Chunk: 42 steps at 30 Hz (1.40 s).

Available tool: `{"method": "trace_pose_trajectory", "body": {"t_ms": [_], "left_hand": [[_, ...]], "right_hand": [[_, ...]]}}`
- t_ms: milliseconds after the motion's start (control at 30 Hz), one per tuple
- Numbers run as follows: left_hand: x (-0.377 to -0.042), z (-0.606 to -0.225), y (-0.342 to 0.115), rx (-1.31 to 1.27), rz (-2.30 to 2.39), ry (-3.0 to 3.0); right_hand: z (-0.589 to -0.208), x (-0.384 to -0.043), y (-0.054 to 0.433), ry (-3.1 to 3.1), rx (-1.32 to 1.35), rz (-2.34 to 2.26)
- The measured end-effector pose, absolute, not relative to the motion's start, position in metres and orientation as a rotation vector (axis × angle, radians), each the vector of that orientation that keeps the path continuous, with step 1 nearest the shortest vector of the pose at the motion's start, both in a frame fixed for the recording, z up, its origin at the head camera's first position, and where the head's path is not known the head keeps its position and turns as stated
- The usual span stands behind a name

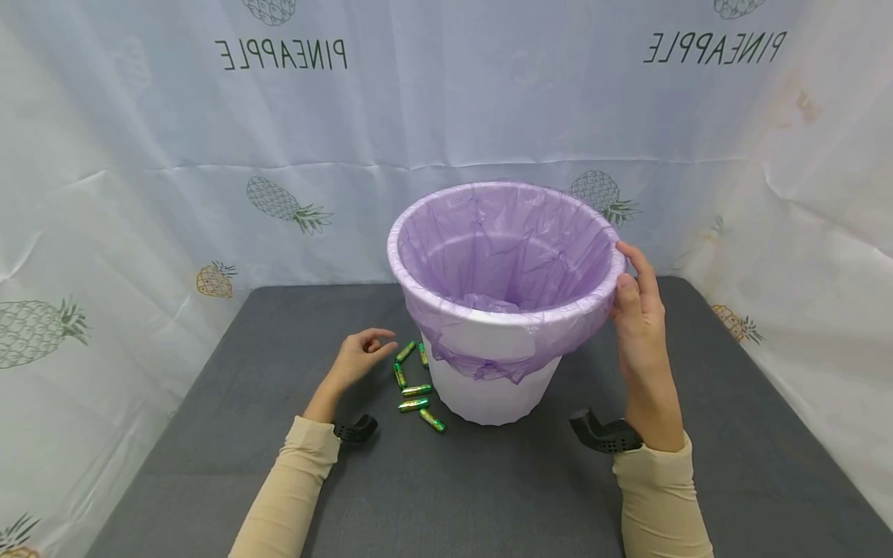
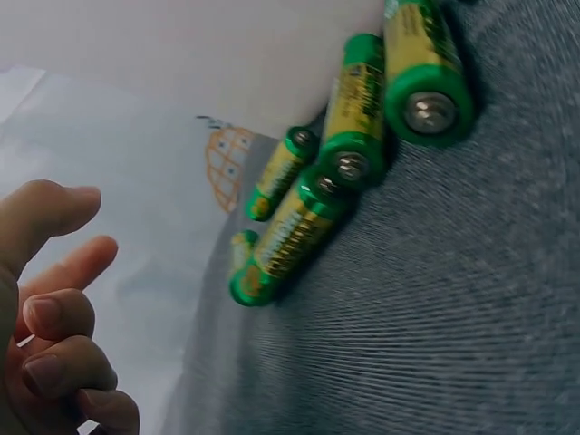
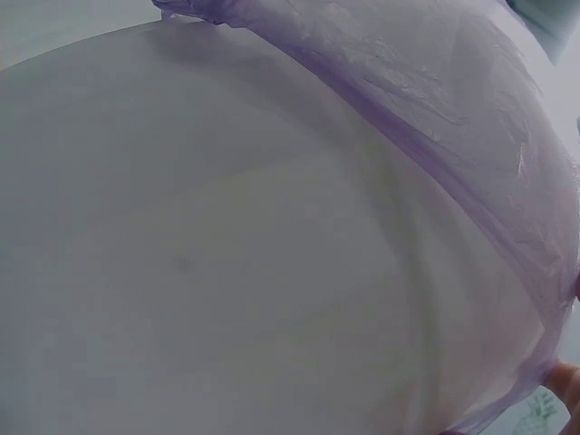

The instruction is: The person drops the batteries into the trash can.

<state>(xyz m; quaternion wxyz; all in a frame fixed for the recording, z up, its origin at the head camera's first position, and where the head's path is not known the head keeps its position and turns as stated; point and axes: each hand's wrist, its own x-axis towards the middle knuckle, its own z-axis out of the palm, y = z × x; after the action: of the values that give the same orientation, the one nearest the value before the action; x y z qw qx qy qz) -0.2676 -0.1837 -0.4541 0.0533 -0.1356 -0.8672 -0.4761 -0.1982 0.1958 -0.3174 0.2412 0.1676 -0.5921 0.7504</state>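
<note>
A white trash bin stands upright, lined with a purple plastic bag folded over its rim. My right hand touches the bin's right side at the rim, its fingers against the bag-covered edge. In the right wrist view, a fingertip presses the bag at the right edge; most of that hand is out of frame. Several green and gold batteries lie left of the bin. Beside them my left hand hovers with loosely bent fingers, holding nothing. The left wrist view shows thumb and fingers apart from the batteries.
A dark grey cloth covers the table. Pale curtains with pineapple prints hang behind and on both sides. Each wrist carries a black camera mount, one being the left mount.
</note>
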Motion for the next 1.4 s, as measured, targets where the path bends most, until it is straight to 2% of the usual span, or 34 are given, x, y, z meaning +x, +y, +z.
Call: {"method": "trace_pose_trajectory", "body": {"t_ms": [300, 600, 1400], "left_hand": [[-0.273, -0.469, -0.181, -0.412, -1.419, -2.646], [-0.276, -0.477, -0.179, -0.303, -1.422, -2.737], [-0.286, -0.474, -0.175, -0.114, -1.321, -2.899]], "right_hand": [[-0.317, -0.198, 0.196, -1.630, 0.465, 2.037], [-0.319, -0.199, 0.197, -1.637, 0.459, 2.032], [-0.319, -0.201, 0.196, -1.606, 0.476, 2.050]]}}
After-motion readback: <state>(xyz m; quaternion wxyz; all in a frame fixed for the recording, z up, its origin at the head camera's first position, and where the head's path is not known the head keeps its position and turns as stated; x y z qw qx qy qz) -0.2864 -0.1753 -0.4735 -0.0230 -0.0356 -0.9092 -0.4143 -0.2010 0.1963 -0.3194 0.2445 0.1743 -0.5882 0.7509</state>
